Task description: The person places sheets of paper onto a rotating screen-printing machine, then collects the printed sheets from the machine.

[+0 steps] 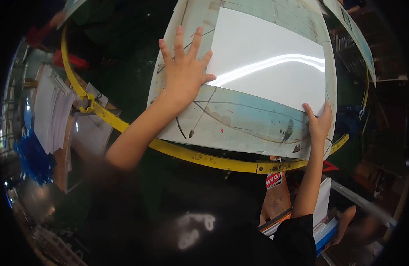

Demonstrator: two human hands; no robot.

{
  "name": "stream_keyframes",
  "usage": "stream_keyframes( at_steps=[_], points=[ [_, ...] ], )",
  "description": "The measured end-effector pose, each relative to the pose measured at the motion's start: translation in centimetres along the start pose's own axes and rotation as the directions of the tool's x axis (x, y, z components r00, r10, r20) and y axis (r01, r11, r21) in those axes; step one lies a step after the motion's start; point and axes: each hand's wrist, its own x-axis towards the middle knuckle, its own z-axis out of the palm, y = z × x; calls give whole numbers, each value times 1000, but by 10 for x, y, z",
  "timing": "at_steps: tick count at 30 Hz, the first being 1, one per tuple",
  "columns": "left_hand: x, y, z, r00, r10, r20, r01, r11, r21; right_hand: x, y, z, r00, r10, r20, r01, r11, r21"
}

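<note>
- A single head-worn camera looks forward and steeply down from above the person's chest.
- A fisheye lens bends the scene into a circle, with black corners.
- It sits close: the worn table (240, 124) fills the upper centre, and both forearms reach up from the lower frame.
- No second view shares this scene.

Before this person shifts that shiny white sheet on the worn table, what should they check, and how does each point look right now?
1. Left hand flat on the left edge of the glossy white rectangular sheet: ok.
2. Right hand at the sheet's near right corner: ok.
3. Sheet lying flat on the scuffed pale blue-white table: ok.
4. Sheet's far edge free of obstruction: cannot tell.
5. Yellow metal rail apart from the sheet: ok.
6. Sheet squared to a guide: cannot tell.
</note>
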Motion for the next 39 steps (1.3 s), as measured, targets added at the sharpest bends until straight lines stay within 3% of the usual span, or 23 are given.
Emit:
stream_keyframes(
  at_steps=[2, 5, 7, 9, 11, 13, 14, 15, 17, 18, 19, 21, 24, 27, 28, 31, 34, 37, 39],
  points=[
    [2, 4, -7, 999, -11, 36, 10, 999, 34, 0, 12, 6, 998, -43, -38, 39, 994, -104],
    [7, 5, -10, 997, 23, 73, -28, 996, 80, -6, -6, 3, 934, -255, -251, 116, 880, -461],
    [12, 2, -15, 989, 32, 147, -50, 991, 125, -1, -6, 6, 966, -242, 95, 257, 943, -213],
    [22, 3, -27, 968, 13, 252, -70, 974, 216, -9, -10, 20, 962, -274, 10, 273, 953, -128],
    [26, 3, -31, 964, 1, 266, -86, 948, 307, -10, -4, 15, 965, -194, 178, 196, 981, 7],
    [22, 7, -38, 964, -21, 266, -94, 906, 412, -37, -16, -6, 966, -221, 132, 211, 974, 86],
    [13, 4, -38, 991, 58, 122, -99, 928, 359, -52, -18, -18, 969, -224, 108, 211, 970, 118],
    [0, 4, -40, 991, 132, -27, -119, 950, 290, -71, -13, -35, 953, -300, 50, 299, 954, 28],
    [-35, 18, -57, 977, 176, -120, -176, 984, 10, -118, 2, -75, 960, -278, -27, 279, 960, 14],
    [-53, 21, -61, 937, 284, -203, -319, 933, -166, -145, 21, -91, 970, -243, -7, 242, 968, -60],
    [-70, 21, -66, 887, 359, -290, -445, 834, -326, -173, 43, -107, 986, -158, 57, 165, 977, -138],
    [-109, 34, -68, 794, 493, -355, -604, 706, -371, -236, 92, -134, 978, 120, 172, -65, 952, -298],
    [-149, 66, -72, 804, 532, -266, -564, 540, -625, -301, 104, -160, 752, 621, 220, -416, 707, -572],
    [-166, 94, -70, 794, 545, -270, -548, 449, -706, -339, 136, -146, 711, 658, 246, -567, 744, -352],
    [-169, 100, -73, 777, 572, -264, -557, 429, -711, -344, 147, -139, 767, 611, 196, -502, 762, -409],
    [-174, 117, -84, 736, 629, -248, -579, 397, -712, -354, 163, -137, 806, 565, 175, -437, 768, -469],
    [-174, 123, -92, 696, 682, -226, -597, 374, -710, -360, 167, -151, 841, 509, 186, -421, 829, -367],
    [-172, 129, -96, 678, 704, -212, -577, 331, -747, -374, 170, -160, 905, 424, 12, -413, 887, -205],
    [-170, 140, -103, 668, 716, -203, -511, 243, -824, -379, 166, -163, 838, 503, -211, -527, 846, -78]
  ],
)
